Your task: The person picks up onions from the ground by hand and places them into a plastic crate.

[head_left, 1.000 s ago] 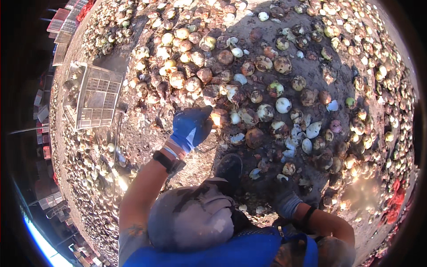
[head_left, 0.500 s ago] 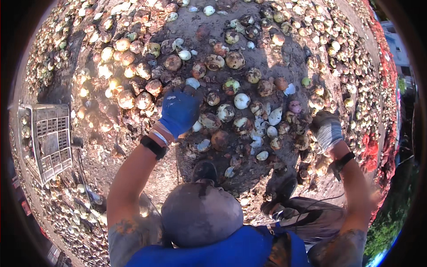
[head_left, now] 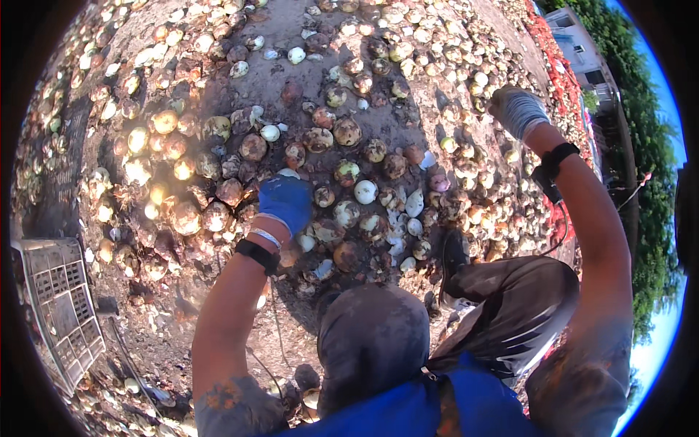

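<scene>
My left hand (head_left: 285,200), in a blue glove, is low among the onions on the ground. Its back faces up and hides the fingers and anything under them. Just beyond the knuckles shows a pale onion (head_left: 289,172), and to the right lies a brown onion (head_left: 324,195). A peeled white onion (head_left: 366,191) rests a bit farther right. My right hand (head_left: 518,113), in a grey-white glove with dark fingertips, is stretched out at the far right over the spread of onions. Its fingers are curled closed, and what they hold, if anything, cannot be made out.
Onions and loose skins (head_left: 397,237) cover much of the dirt ground. A plastic crate (head_left: 65,309) stands at the left edge. My bent right knee (head_left: 546,284) juts toward the right. Red netting (head_left: 557,65), a building (head_left: 579,47) and trees lie beyond at the right.
My right hand has moved away from me, up and to the far right. My left hand stays low by the same onions. The view has shifted, and my right knee now shows more.
</scene>
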Tool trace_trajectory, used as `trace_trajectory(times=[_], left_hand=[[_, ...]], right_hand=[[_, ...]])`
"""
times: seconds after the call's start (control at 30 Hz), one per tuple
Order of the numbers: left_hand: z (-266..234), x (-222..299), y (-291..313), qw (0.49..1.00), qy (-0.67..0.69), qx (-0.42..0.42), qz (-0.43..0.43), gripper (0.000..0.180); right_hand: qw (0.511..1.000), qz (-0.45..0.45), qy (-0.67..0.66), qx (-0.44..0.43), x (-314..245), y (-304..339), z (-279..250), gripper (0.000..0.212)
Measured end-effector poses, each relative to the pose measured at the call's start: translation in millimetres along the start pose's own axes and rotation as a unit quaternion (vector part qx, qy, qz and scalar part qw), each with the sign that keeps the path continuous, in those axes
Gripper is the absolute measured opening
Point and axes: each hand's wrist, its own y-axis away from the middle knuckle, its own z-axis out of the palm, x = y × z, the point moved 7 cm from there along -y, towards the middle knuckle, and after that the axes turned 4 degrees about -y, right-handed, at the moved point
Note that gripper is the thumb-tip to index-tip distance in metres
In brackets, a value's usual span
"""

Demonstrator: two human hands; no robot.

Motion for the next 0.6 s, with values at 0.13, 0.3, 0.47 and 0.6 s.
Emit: trace_trajectory(times=[0.13,0.3,0.47,0.6], left_hand=[[-9.8,-0.3,6.6,1.000,-0.003,-0.003,-0.013,0.013],[-16.9,1.3,6.4,0.999,0.005,-0.042,-0.011,0.013],[-9.6,2.0,3.7,0.999,0.002,-0.053,-0.010,0.010],[-10.8,6.2,-5.9,0.998,0.014,-0.068,-0.010,0.009]], right_hand=[[0.996,-0.035,-0.063,0.050,6.0,-36.2,-8.7,0.033],[0.998,-0.040,-0.040,-0.027,-10.1,-104.0,24.1,0.037],[0.995,-0.060,-0.081,0.018,-15.9,-158.9,2.1,0.038],[0.962,0.024,-0.243,0.124,53.4,-214.9,-35.4,0.050]])
